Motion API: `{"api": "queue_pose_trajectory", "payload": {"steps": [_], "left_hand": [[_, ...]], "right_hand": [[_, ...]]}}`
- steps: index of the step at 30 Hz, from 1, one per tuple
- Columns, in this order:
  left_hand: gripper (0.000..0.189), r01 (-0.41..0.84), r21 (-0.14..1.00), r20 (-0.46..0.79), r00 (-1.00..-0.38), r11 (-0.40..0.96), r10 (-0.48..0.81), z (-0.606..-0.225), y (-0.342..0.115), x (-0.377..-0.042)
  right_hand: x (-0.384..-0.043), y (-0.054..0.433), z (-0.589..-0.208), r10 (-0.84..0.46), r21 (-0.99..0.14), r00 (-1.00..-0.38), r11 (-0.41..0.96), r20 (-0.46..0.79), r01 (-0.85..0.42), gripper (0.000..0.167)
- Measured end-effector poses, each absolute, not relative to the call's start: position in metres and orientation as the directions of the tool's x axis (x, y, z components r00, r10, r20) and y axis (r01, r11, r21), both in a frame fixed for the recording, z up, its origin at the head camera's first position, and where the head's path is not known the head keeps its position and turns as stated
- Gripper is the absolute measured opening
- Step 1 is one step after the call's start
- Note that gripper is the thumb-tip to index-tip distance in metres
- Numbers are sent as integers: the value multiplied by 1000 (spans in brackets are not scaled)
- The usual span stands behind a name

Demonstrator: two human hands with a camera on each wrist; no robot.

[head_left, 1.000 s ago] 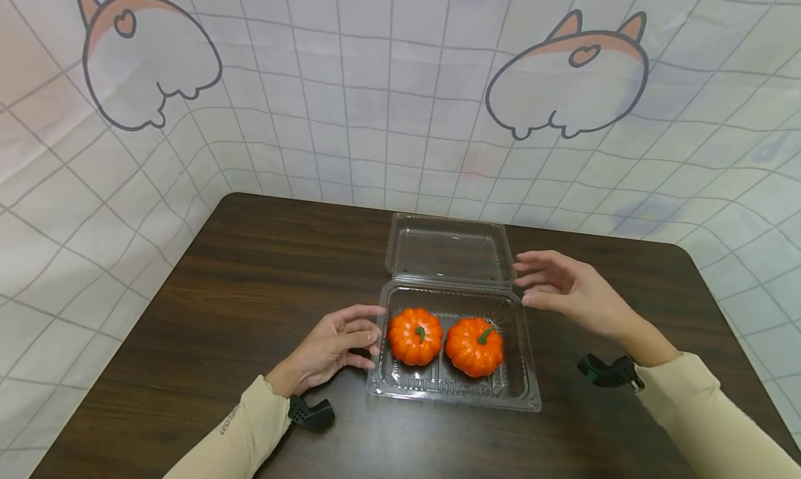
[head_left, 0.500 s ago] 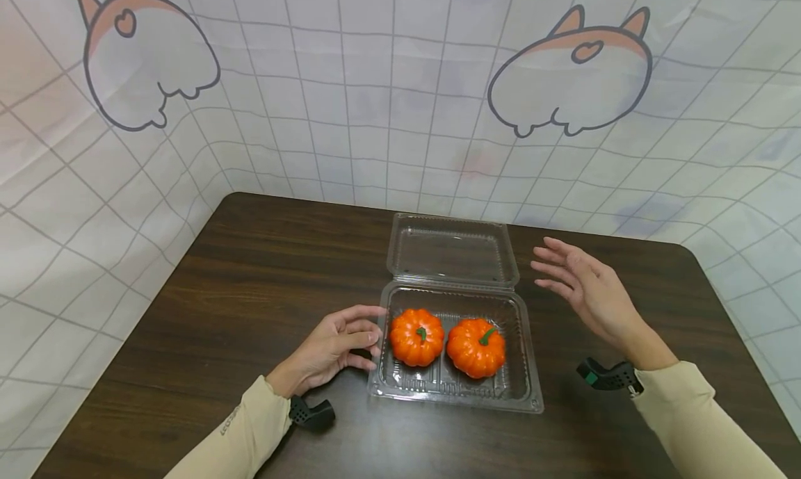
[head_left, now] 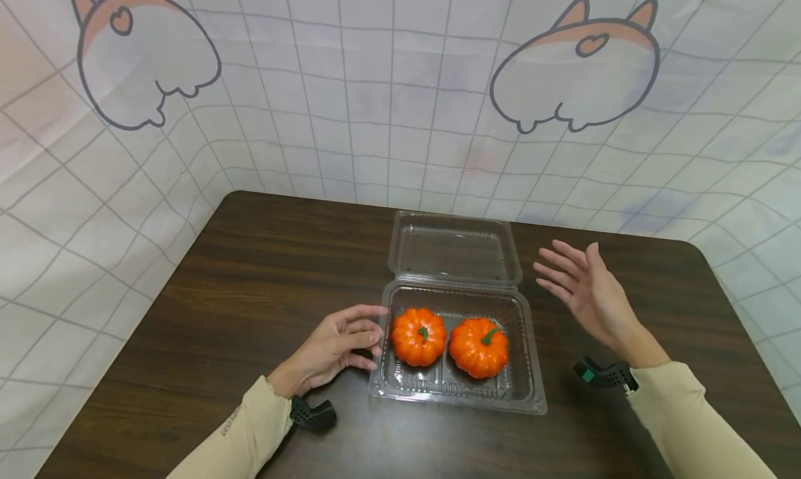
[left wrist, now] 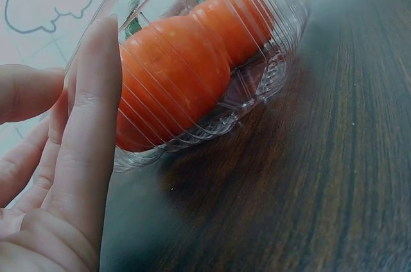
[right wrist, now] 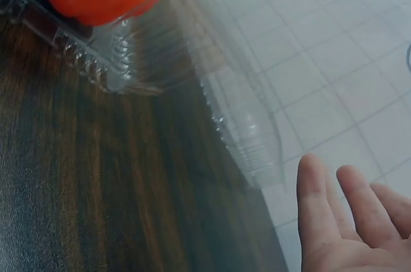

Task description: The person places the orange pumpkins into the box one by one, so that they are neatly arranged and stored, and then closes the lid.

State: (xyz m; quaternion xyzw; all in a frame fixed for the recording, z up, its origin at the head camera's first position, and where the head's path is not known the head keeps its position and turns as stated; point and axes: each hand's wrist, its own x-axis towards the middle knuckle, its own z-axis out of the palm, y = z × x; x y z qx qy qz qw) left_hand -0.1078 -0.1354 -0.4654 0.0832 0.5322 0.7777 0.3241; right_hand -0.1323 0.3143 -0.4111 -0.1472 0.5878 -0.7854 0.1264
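Note:
A clear plastic clamshell container (head_left: 459,399) sits on the dark wooden table with its lid (head_left: 453,248) folded back flat behind it. Two small orange pumpkins with green stems lie side by side in the base: a left pumpkin (head_left: 418,337) and a right pumpkin (head_left: 478,348). My left hand (head_left: 341,341) pinches the container's left rim between thumb and fingers; the left wrist view shows the thumb (left wrist: 32,92) against that rim. Off the container's right side, my right hand (head_left: 588,295) hovers with fingers spread, palm turned up and nothing in it.
The dark wood table (head_left: 250,270) has rounded back corners. A white grid-patterned curtain (head_left: 350,83) with cartoon corgi prints stands right behind the table and along its sides. Black wrist-worn devices (head_left: 313,415) sit at both cuffs.
My right hand has drawn away from the lid's right edge, moving right and turning its palm upward as the fingers straightened. My left hand, the container and both pumpkins stay in place.

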Motion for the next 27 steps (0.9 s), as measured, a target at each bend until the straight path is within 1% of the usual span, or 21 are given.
{"api": "queue_pose_trajectory", "payload": {"steps": [5, 15, 27], "left_hand": [[53, -414, 884, -219, -776, -216, 592, -464, -135, -108], [53, -417, 884, -224, -777, -214, 588, -463, -135, -106], [52, -415, 886, -225, -777, -209, 588, -464, -136, -106]], "right_hand": [[-135, 317, -416, -395, -954, -918, -285, 31, 90, 72], [-142, 319, -428, -410, -967, -911, -215, -36, 135, 79], [-148, 319, -439, -444, -934, -890, -267, -100, 238, 87]]}}
